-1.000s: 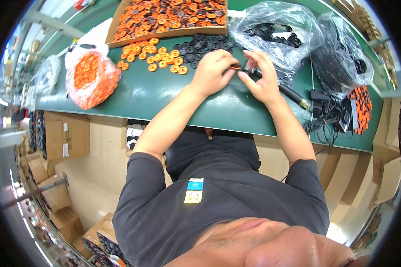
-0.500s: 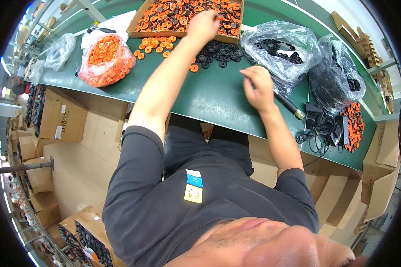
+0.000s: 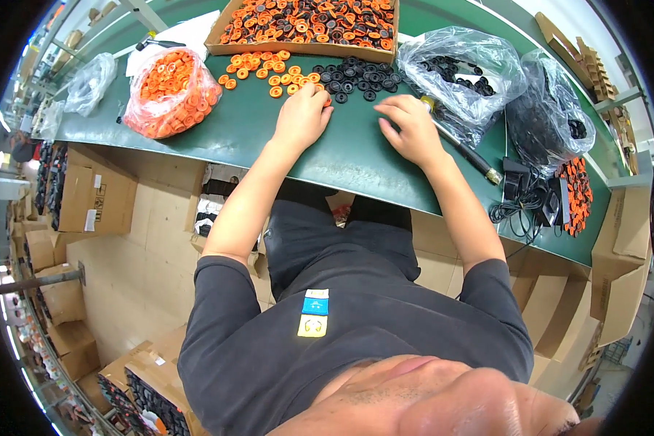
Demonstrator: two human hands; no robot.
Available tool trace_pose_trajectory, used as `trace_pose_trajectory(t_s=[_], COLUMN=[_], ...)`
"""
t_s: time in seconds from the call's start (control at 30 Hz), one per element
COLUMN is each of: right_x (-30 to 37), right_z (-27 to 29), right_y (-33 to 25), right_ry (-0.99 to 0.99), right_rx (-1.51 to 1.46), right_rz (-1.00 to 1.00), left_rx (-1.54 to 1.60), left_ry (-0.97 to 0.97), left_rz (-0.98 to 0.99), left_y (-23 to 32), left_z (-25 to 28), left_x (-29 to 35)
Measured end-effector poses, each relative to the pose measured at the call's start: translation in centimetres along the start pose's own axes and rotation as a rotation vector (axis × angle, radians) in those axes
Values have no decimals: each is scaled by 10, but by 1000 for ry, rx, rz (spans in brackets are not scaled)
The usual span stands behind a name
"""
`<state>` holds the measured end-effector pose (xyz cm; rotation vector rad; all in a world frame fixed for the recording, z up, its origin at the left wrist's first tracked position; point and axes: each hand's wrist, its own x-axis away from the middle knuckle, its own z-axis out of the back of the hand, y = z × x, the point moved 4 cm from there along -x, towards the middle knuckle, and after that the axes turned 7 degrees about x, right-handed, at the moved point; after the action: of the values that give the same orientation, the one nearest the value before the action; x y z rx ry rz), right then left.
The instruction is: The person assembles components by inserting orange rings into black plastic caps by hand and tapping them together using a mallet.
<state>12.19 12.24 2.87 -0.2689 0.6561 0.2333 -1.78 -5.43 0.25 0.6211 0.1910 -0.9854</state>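
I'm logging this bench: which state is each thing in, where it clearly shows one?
Left hand: curled, orange disc at fingertips
Right hand: open, apparently holding nothing
Cardboard tray: open, heaped with mixed discs
Orange-filled bag: bulging
Bag nearest right hand: open, black discs inside
Black cable: looped loosely

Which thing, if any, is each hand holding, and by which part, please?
The left hand has an orange disc at its fingertips; whether gripped, and where, cannot be told. The right hand appears empty.
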Motion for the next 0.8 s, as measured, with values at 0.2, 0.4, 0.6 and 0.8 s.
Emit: trace_pose_trajectory(t_s=[0.2,0.4,0.6,0.8], right_x=[-18,-5,0,7], right_z=[-42,-25,-11,10], right_y=[22,7,25,50], right_ry=[-253,-368,-223,-66], right_rx=[129,164,-57,-309], right_rz=[-144,-245,-284,-575], left_rx=[76,826,1300,1348], left_ry=[81,43,-50,-217], left_rz=[-114,139,210,346], left_y=[11,45,38,49], left_z=[2,-12,-72,-87], left_x=[-31,-84,-96,-75])
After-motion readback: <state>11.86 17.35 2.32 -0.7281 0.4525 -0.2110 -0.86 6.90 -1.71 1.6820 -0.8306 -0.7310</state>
